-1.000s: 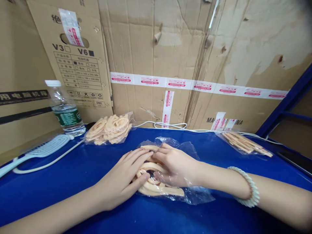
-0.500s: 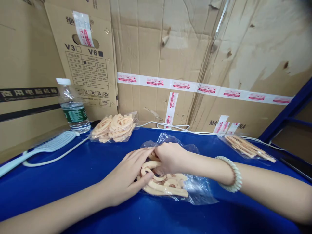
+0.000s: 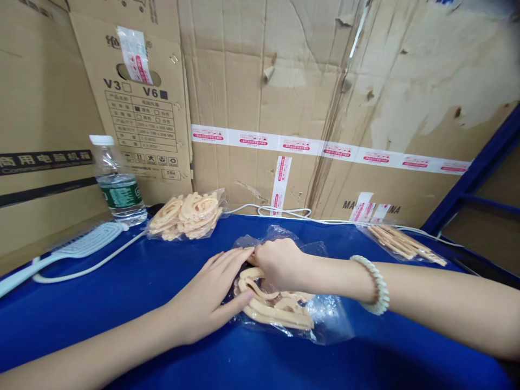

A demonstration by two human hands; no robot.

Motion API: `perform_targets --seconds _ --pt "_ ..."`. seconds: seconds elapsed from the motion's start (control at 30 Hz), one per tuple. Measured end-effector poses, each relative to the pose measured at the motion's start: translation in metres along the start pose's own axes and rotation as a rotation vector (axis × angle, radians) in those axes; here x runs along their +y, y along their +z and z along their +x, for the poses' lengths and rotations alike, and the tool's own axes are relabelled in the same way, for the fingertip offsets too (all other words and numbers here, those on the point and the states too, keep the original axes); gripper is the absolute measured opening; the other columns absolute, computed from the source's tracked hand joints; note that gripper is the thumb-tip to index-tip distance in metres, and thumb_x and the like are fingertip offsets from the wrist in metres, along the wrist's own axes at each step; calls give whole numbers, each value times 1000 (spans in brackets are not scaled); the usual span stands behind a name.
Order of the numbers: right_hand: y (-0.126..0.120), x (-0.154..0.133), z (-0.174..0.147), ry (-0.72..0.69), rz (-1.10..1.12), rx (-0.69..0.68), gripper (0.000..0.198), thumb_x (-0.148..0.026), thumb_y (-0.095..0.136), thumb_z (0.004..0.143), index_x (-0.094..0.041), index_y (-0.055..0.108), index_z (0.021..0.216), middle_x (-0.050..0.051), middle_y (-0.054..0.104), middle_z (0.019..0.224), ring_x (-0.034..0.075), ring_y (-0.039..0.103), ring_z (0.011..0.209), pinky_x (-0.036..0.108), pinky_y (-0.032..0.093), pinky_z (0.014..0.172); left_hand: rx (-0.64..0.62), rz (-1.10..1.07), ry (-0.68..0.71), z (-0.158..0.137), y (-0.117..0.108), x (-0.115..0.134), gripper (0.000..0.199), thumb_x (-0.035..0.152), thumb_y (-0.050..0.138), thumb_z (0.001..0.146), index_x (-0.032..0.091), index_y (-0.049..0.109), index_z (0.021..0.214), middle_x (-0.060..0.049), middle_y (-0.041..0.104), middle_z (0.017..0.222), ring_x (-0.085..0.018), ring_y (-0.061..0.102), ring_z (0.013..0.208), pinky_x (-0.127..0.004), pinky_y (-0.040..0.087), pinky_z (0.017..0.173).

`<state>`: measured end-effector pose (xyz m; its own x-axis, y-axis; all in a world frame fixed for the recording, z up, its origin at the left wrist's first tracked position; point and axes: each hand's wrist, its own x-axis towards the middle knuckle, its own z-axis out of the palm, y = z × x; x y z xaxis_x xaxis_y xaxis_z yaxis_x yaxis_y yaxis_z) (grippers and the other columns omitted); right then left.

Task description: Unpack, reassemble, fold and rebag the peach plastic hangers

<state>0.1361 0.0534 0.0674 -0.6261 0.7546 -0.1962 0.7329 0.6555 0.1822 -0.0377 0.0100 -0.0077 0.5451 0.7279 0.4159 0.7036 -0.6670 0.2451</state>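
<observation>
Curved, pale wooden pieces lie in a clear plastic bag on the blue tabletop. My left hand rests spread across the bag's left side, thumb on the near pieces and long fingers stretched toward the far side. Over the bag's far part, my right hand is closed with its knuckles up. Its fingertips point down among the pieces, and what they grip is hidden. A pale beaded bracelet circles the right wrist.
Behind left stand a water bottle and another bag of curved wooden pieces, with a light-blue hairbrush nearby. Thin wooden sticks lie bagged at back right. A white cable runs along the cardboard wall.
The view has shifted slightly. My right hand has moved a little within the bag, and a curved strip beneath it now slants differently. My left hand keeps its place.
</observation>
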Motion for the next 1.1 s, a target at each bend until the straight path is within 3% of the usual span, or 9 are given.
perform_targets --seconds 0.23,0.4,0.57,0.8,1.0,1.1 --pt "5 -2 -7 14 -37 61 51 -20 69 70 -15 62 120 17 71 109 31 68 99 41 52 83 -41 22 13 1 -4 1 56 42 44 99 20 29 147 -13 42 151 -30 38 139 -51 34 114" --pt "8 -1 -9 15 -49 91 47 -17 67 68 -15 64 115 15 72 108 33 66 103 47 47 91 -73 36 1 2 -6 4 55 42 44 99 19 31 147 -14 41 152 -31 37 140 -54 33 113" --pt "9 3 -14 33 -6 108 35 -23 65 69 -16 68 102 12 74 100 31 68 96 42 50 84 -65 51 17 1 -9 6 55 43 44 98 19 33 147 -14 43 150 -31 39 139 -53 35 113" --pt "9 14 -28 71 10 131 35 -23 67 66 -13 67 100 15 72 96 30 67 93 36 48 77 -78 56 -7 -2 -4 4 60 46 42 98 19 28 150 -15 39 153 -32 37 140 -56 33 113" --pt "14 38 -46 24 56 258 12 -23 59 75 -16 61 84 9 67 77 24 57 80 31 41 67 -102 42 -32 -4 -2 1 62 48 42 99 20 25 151 -15 36 154 -32 34 142 -57 29 114" --pt "15 56 -58 66 125 323 6 -22 55 80 -17 57 78 7 62 73 22 52 78 30 38 65 -109 42 -40 -4 -2 1 63 49 40 99 19 24 151 -15 37 154 -32 34 141 -57 28 115"
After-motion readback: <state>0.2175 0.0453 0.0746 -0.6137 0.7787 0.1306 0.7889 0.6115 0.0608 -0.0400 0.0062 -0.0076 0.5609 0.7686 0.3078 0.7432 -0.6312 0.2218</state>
